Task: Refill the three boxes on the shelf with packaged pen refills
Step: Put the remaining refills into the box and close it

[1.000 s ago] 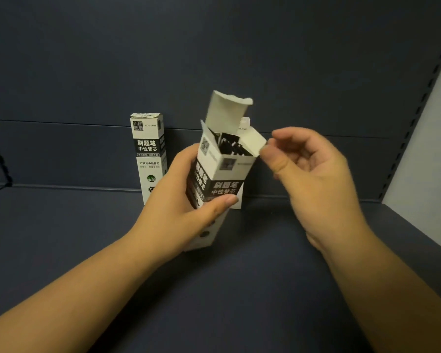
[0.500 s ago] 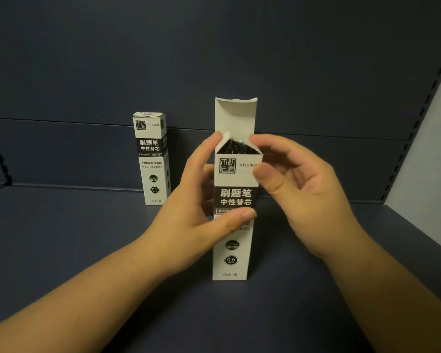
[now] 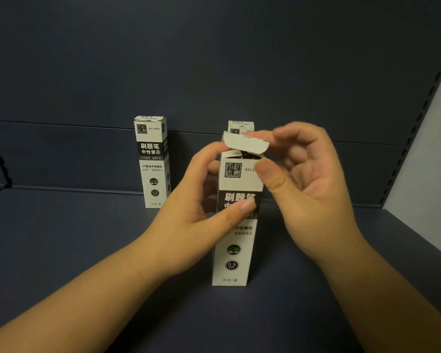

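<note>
A tall white-and-black pen refill box (image 3: 233, 253) stands upright on the shelf in front of me. My left hand (image 3: 201, 212) grips its upper half, thumb across the black label. My right hand (image 3: 306, 182) pinches the top flap (image 3: 245, 145), which is bent forward over the opening; its thumb presses the box's upper right corner. Dark refills show just under the flap. A second box (image 3: 153, 161) stands closed at the back left. The top of a third box (image 3: 240, 126) peeks out behind the flap.
The dark blue shelf floor (image 3: 87, 250) runs back to a dark back panel (image 3: 214, 72). A pale side wall (image 3: 430, 161) with a slotted upright closes the right side. Another slotted upright stands at the far left edge.
The box went from tilted in my left hand to standing upright on the shelf. Its top flap, upright before, is now folded down over the opening by my right hand.
</note>
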A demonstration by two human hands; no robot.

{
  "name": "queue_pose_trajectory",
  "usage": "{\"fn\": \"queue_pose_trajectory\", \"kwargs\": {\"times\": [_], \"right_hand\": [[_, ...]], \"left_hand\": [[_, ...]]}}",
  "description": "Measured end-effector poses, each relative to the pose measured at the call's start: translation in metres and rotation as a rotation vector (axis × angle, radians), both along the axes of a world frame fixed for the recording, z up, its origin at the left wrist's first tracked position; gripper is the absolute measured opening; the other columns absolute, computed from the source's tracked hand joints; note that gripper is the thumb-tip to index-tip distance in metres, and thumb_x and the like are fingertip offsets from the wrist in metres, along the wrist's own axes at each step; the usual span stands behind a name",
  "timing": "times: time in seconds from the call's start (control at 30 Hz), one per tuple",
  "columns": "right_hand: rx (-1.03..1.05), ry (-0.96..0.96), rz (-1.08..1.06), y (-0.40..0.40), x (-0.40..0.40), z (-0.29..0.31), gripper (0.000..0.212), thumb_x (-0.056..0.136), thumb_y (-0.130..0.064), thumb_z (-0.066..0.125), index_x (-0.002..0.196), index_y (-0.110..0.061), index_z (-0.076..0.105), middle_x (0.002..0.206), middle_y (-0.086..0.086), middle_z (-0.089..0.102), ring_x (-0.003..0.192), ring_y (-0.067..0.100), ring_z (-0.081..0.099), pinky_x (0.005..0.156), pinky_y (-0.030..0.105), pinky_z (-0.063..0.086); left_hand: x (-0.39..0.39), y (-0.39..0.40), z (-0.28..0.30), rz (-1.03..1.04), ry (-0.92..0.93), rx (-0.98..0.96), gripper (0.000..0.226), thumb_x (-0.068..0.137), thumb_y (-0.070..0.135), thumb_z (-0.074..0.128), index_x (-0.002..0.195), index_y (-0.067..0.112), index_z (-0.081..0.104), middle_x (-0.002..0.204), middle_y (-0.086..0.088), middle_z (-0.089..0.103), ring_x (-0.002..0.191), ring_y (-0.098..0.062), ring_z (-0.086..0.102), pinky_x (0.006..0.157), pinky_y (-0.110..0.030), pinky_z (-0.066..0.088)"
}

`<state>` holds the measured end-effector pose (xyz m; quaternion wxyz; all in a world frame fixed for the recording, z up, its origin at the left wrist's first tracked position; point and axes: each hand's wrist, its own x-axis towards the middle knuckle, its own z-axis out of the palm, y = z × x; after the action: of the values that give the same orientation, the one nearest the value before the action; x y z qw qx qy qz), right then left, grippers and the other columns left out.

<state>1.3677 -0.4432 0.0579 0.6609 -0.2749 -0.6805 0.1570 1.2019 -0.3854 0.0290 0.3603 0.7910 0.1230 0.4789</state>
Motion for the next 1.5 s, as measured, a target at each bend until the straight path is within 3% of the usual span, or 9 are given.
{"fn": "queue_pose_trajectory", "kwargs": {"times": [0.13, 0.23, 0.37, 0.47, 0.7, 0.83, 0.97, 1.27, 1.5], "right_hand": [[0.027, -0.141, -0.108, 0.001, 0.002, -0.001, 0.036, 0.099, -0.007, 0.057, 0.132, -0.021, 0.056, 0.128, 0.002, 0.063, 0.123, 0.021, 0.062, 0.094, 0.035, 0.056], [0.055, -0.197, -0.138, 0.002, 0.003, -0.003, 0.028, 0.101, -0.007, 0.055, 0.127, -0.016, 0.061, 0.124, 0.002, 0.062, 0.12, 0.022, 0.062, 0.09, 0.03, 0.056], [0.069, -0.234, -0.15, 0.005, 0.005, -0.005, 0.026, 0.1, -0.007, 0.055, 0.123, -0.018, 0.061, 0.127, 0.002, 0.061, 0.123, 0.024, 0.06, 0.094, 0.04, 0.057], [0.027, -0.175, -0.104, 0.004, 0.004, -0.004, 0.025, 0.1, -0.007, 0.055, 0.122, -0.015, 0.063, 0.125, 0.007, 0.063, 0.12, 0.024, 0.063, 0.091, 0.038, 0.058], [-0.044, -0.014, -0.034, 0.001, -0.003, 0.0, 0.025, 0.099, -0.01, 0.054, 0.121, -0.009, 0.065, 0.12, 0.012, 0.065, 0.106, 0.008, 0.067, 0.082, 0.022, 0.057], [-0.035, -0.038, -0.082, 0.004, -0.003, 0.0, 0.027, 0.099, -0.014, 0.055, 0.123, -0.016, 0.067, 0.124, 0.002, 0.067, 0.12, 0.014, 0.064, 0.091, 0.022, 0.054], [-0.069, 0.032, -0.049, 0.003, -0.003, 0.003, 0.026, 0.098, -0.016, 0.057, 0.12, -0.015, 0.07, 0.123, -0.002, 0.069, 0.12, 0.014, 0.065, 0.09, 0.022, 0.055], [-0.137, 0.046, -0.019, 0.0, -0.002, 0.006, 0.028, 0.095, -0.021, 0.058, 0.118, -0.014, 0.072, 0.124, -0.002, 0.071, 0.119, 0.01, 0.066, 0.09, 0.021, 0.054], [-0.061, -0.072, -0.063, 0.003, 0.003, 0.003, 0.022, 0.098, -0.021, 0.056, 0.112, -0.016, 0.072, 0.121, 0.0, 0.071, 0.12, 0.015, 0.065, 0.093, 0.026, 0.054]], "left_hand": [[0.0, 0.0, -0.003, 0.023, -0.012, 0.023, 0.073, 0.087, 0.028, 0.07, 0.147, 0.039, 0.029, 0.13, -0.006, 0.058, 0.117, -0.031, 0.063, 0.091, -0.052, 0.056], [0.001, 0.001, -0.006, 0.042, -0.027, 0.081, 0.075, 0.088, 0.027, 0.069, 0.146, 0.038, 0.023, 0.126, -0.007, 0.058, 0.11, -0.032, 0.065, 0.086, -0.053, 0.057], [0.0, 0.001, -0.006, 0.062, -0.016, 0.136, 0.086, 0.09, 0.029, 0.066, 0.15, 0.051, 0.009, 0.124, -0.002, 0.058, 0.108, -0.028, 0.067, 0.086, -0.045, 0.058], [-0.002, -0.001, -0.005, 0.081, 0.03, 0.198, 0.085, 0.092, 0.033, 0.063, 0.149, 0.059, 0.006, 0.124, 0.009, 0.059, 0.113, -0.019, 0.065, 0.09, -0.029, 0.055], [-0.003, -0.004, -0.004, 0.081, 0.057, 0.201, 0.088, 0.091, 0.035, 0.063, 0.149, 0.06, 0.002, 0.134, 0.013, 0.056, 0.121, -0.015, 0.062, 0.092, -0.033, 0.056], [-0.003, -0.005, -0.002, 0.116, 0.057, 0.209, 0.092, 0.089, 0.037, 0.063, 0.146, 0.066, -0.004, 0.127, 0.018, 0.058, 0.119, -0.011, 0.062, 0.088, -0.026, 0.056], [-0.002, -0.007, 0.0, 0.131, 0.074, 0.215, 0.095, 0.089, 0.039, 0.063, 0.143, 0.068, -0.009, 0.124, 0.019, 0.059, 0.117, -0.009, 0.063, 0.088, -0.025, 0.056], [-0.001, -0.013, 0.006, 0.168, 0.116, 0.169, 0.096, 0.082, 0.053, 0.064, 0.135, 0.076, -0.012, 0.128, 0.03, 0.056, 0.116, 0.002, 0.061, 0.088, -0.028, 0.058], [-0.003, -0.012, 0.004, 0.169, 0.118, 0.178, 0.088, 0.082, 0.05, 0.067, 0.138, 0.074, 0.003, 0.133, 0.023, 0.056, 0.116, 0.001, 0.062, 0.088, -0.029, 0.058]]}}
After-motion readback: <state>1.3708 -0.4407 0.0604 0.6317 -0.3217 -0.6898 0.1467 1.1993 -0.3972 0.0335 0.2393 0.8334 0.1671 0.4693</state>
